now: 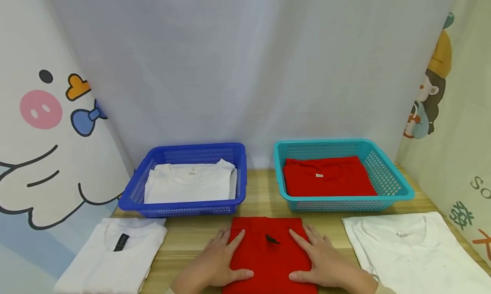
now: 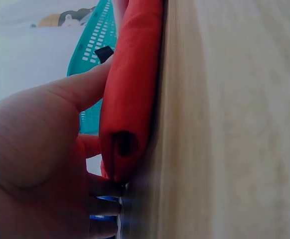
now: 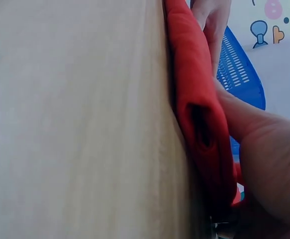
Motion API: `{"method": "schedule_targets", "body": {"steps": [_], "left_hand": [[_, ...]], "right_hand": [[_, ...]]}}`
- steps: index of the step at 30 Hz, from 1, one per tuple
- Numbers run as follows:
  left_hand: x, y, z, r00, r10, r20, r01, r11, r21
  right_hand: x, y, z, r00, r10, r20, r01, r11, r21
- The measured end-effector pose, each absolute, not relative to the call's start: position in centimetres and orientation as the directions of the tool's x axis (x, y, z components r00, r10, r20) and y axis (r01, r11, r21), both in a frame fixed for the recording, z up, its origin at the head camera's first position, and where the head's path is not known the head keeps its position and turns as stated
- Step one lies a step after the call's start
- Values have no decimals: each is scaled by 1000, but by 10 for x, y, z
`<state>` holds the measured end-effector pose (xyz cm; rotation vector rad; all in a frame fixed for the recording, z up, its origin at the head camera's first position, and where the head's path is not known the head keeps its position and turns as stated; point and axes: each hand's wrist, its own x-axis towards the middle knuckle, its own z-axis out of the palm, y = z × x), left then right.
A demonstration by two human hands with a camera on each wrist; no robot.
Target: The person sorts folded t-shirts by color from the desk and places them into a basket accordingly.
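A folded red shirt (image 1: 270, 260) with a dark neck label lies flat on the wooden table at the front middle. My left hand (image 1: 216, 260) rests on its left edge, fingers spread and thumb pointing inward. On the opposite edge my right hand (image 1: 324, 260) lies the same way, thumb and index finger on the cloth. From the side, the left wrist view shows the thick rolled fold of the red shirt (image 2: 132, 84) beside the thumb. The right wrist view has the other end of the red shirt (image 3: 192, 74) against the right hand (image 3: 274, 164).
Behind stand a blue basket (image 1: 184, 209) holding folded white shirts (image 1: 192, 185) and a teal basket (image 1: 345, 204) holding folded red clothing (image 1: 330, 179). A white shirt with a black label (image 1: 115, 260) lies at left, another white shirt (image 1: 414, 251) at right. Curtains (image 1: 245, 72) enclose the table.
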<state>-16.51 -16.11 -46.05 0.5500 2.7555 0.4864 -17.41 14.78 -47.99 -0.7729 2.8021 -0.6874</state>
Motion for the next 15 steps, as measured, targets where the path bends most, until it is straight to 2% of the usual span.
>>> {"method": "schedule_targets", "body": {"steps": [8,15], "left_hand": [[-163,-156,-458,-886,430,-175,308,827,470],[-161,-151,-456,-904,417,-96,287,756,588]], "right_hand": [[-170,138,-473,-875,-484,17,-421,743,-520],[-169,137,-474,-869,-495,-12,-390,700,-598]]}}
